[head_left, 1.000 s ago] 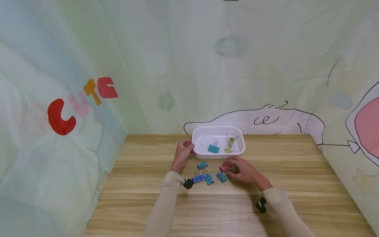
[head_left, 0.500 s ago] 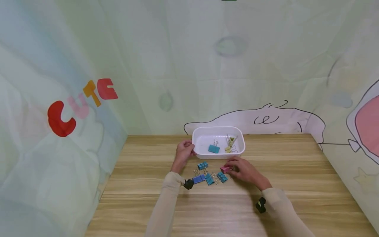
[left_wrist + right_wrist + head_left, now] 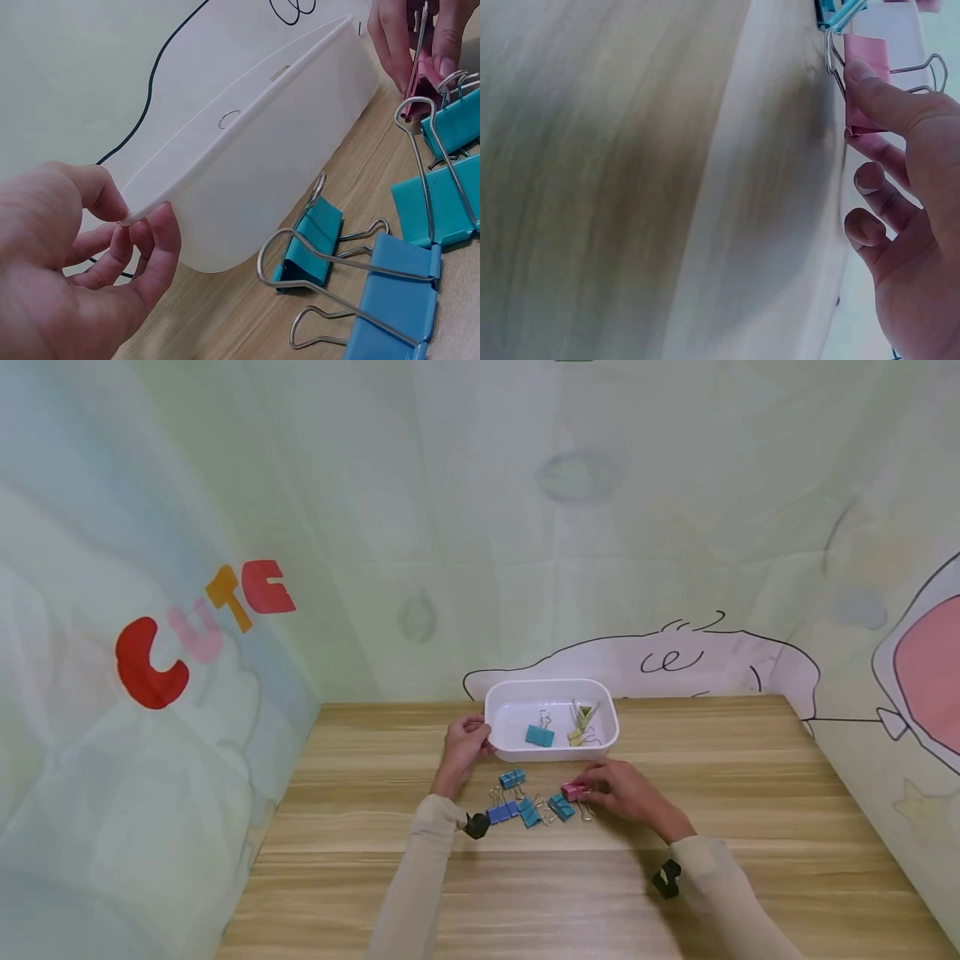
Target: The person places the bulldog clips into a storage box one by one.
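Note:
My left hand [image 3: 463,748] pinches the left rim of a white plastic tray [image 3: 277,150] between thumb and fingers. In front of the tray's right half, my right hand [image 3: 624,789] holds a pink binder clip [image 3: 868,90] by its body, the thumb across it; its wire handles stick out on both sides. Left of that clip, a loose group lies on the table: a blue binder clip [image 3: 503,812] and several teal ones, such as a small teal binder clip [image 3: 311,244] by the tray wall. Inside the tray are a teal binder clip [image 3: 540,736] and yellow ones [image 3: 577,737].
The wooden table [image 3: 360,877] extends toward me and to both sides. A printed cloth backdrop [image 3: 420,527] stands along its back edge, right behind the tray, and closes in at the left and right.
The pink binder clip has turned in my right fingers and shifted slightly toward me; one wire handle now shows below it. My left hand keeps its hold on the tray rim.

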{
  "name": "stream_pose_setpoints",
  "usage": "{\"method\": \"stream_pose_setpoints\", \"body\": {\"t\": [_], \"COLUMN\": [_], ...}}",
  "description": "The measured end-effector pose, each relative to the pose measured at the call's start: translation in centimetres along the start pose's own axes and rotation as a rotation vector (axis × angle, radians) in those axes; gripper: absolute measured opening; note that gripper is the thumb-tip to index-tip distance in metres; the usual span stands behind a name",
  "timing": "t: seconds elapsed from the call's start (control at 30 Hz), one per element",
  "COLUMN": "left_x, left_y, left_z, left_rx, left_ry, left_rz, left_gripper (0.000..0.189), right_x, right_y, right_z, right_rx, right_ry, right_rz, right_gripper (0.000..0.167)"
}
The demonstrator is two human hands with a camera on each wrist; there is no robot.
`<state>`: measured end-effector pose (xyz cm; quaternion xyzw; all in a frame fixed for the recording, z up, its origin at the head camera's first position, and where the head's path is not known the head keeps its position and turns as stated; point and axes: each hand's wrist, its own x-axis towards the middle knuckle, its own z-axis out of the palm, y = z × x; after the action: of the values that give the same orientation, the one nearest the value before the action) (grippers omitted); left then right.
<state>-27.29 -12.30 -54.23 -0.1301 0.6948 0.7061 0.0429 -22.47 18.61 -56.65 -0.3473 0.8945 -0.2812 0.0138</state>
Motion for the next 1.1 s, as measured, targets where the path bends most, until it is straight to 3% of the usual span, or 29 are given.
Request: {"method": "stream_pose_setpoints", "body": {"t": [0.23,0.53,0.77,1.1], "left_x": [0.1,0.0,0.0,0.1], "left_y": [-0.1,-0.2,-0.1,-0.1], "left_z": [0.0,0.0,0.1,0.3], "left_rx": [0.004,-0.013,-0.022,-0.021], "left_ry": [0.005,0.011,0.010,0.017], "left_rz": [0.001,-0.007,-0.005,-0.001], "left_gripper": [0.038,0.038,0.037,0.037], "right_x": [-0.2,1.0,2.5,5.1], "right_y": [-0.3,-2.2,-3.7,-4.2], "right_z": [-1.1,-3.5,-5.5,-8.2], "right_rx": [-0.033,-0.106,-0.131,-0.161], "right_ry": [0.058,0.099,0.093,0.123], "right_rz": [-0.045,-0.105,-0.086,-0.052], "right_gripper": [0.021,0.024,0.025,0.029]}}
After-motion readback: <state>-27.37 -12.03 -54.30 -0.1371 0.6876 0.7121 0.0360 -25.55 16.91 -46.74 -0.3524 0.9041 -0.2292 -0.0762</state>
